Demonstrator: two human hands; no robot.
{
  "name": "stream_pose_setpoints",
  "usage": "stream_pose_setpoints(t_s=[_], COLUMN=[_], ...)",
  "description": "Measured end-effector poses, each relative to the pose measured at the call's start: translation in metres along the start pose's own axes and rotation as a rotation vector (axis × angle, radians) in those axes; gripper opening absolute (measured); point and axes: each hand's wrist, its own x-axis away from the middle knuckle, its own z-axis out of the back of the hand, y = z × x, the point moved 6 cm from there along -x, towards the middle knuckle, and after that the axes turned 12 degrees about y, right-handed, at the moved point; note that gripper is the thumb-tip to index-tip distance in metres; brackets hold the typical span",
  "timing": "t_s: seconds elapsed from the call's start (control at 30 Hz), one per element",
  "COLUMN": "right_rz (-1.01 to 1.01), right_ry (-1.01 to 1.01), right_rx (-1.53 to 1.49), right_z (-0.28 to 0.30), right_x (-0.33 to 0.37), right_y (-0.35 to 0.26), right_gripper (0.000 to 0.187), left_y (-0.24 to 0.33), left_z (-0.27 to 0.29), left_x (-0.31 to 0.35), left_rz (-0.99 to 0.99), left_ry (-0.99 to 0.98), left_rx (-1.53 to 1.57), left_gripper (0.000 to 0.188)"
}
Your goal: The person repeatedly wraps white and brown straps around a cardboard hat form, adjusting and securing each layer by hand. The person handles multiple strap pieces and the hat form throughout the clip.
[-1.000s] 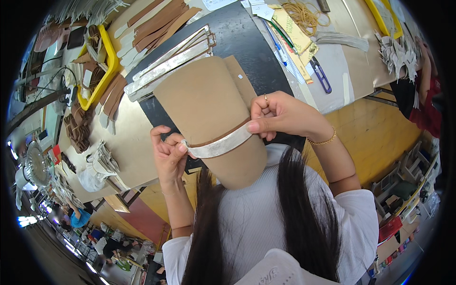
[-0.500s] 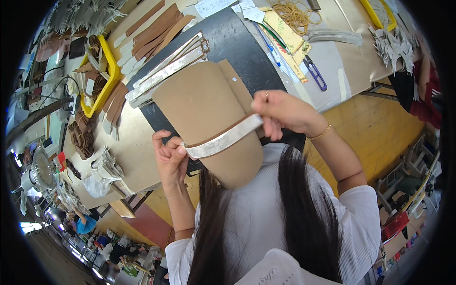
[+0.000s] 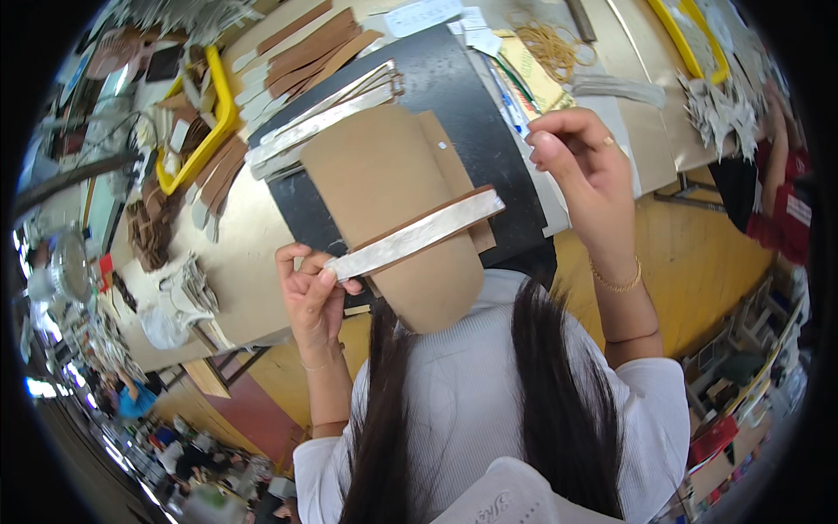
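White strip (image 3: 417,236) w/ brown edge sits across tan form (image 3: 384,175), long axis lower-L to upper-R. L hand (image 3: 312,288) pinches its L end; R hand (image 3: 592,170) half open, nothing in it, off strip. Sm. white label (image 3: 443,145) too tiny to read.

No legible txt or nos.

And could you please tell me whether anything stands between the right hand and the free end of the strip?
Nothing visible does: the right hand is raised, apart from the white-faced strip, with the edge of the black mat behind the gap. The left hand pinches the strip's other end.
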Motion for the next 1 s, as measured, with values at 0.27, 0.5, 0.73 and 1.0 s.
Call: stream_pose_setpoints(t_s=[0.27, 0.5, 0.73, 1.0], right_rz=[0.93, 0.892, 0.699, 0.123], right_ry=[-0.778, -0.874, -0.716, -0.477], right_rx=[0.558, 0.428, 0.055, -0.015], right_z=[-0.121, -0.101, -0.065, -0.054], right_x=[0.099, 0.085, 0.072, 0.077], right_y=[-0.05, -0.026, 0.025, 0.07], right_gripper=[0.057, 0.07, 0.069, 0.078], left_y=[0.01, -0.005, -0.009, -0.01], left_z=[-0.015, -0.014, -0.014, -0.015], left_x=[0.006, -0.002, -0.009, -0.011], left_rz=[-0.075, -0.065, -0.005, 0.014], left_ry=[0.072, -0.005, -0.071, -0.114], left_rx=[-0.031, 0.04, 0.013, 0.003], left_gripper=[0.039, 0.044, 0.042, 0.043])
